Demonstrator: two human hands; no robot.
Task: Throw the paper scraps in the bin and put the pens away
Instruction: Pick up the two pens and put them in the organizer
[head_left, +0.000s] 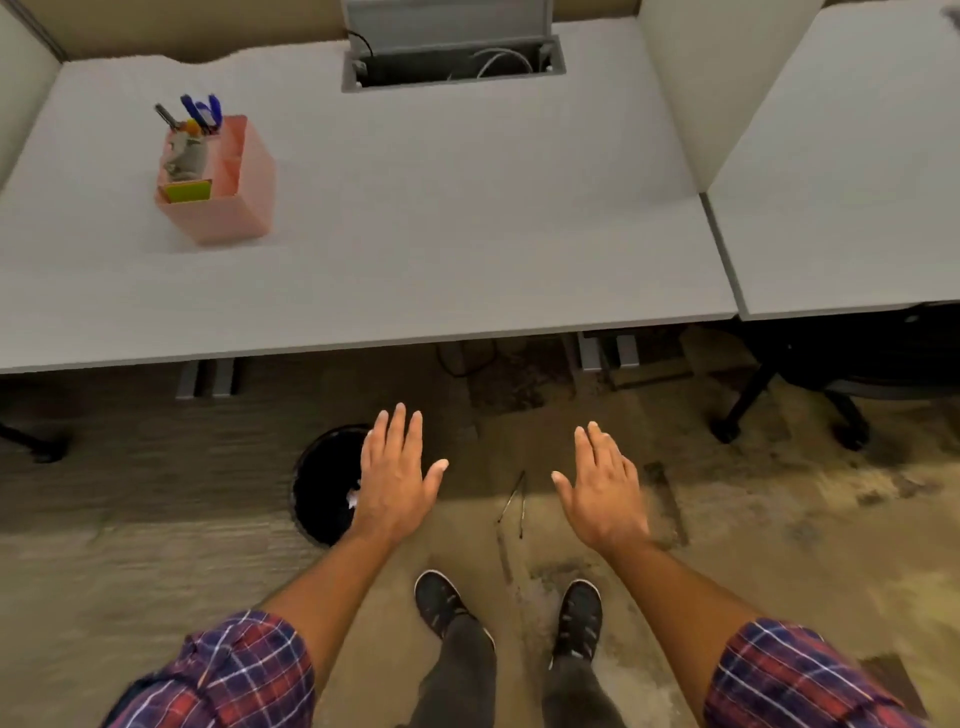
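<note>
Pink holder (218, 182) on counter (467, 234) carries pens (200, 111); scrap (353, 499) lies in bin (322, 483), light, crushable; left hand (395, 483), right hand (605, 488): fingers spread, empty.

A grey desk (415, 234) with an open cable tray (452, 62) stands over patterned carpet (779, 519), office chair base (810, 405) alongside.

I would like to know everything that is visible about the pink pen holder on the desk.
The pink pen holder is a box-shaped container of translucent pink material, plastic by its look, open at the top. It stands upright on the left part of the grey desk, apart from both hands. Inside, at the far end, several pens stick out above the rim, some blue, one dark. Greyish contents that I cannot identify lie in the middle, and a yellow-green pad stands at the near end. Nothing else on the desk touches it.
</note>
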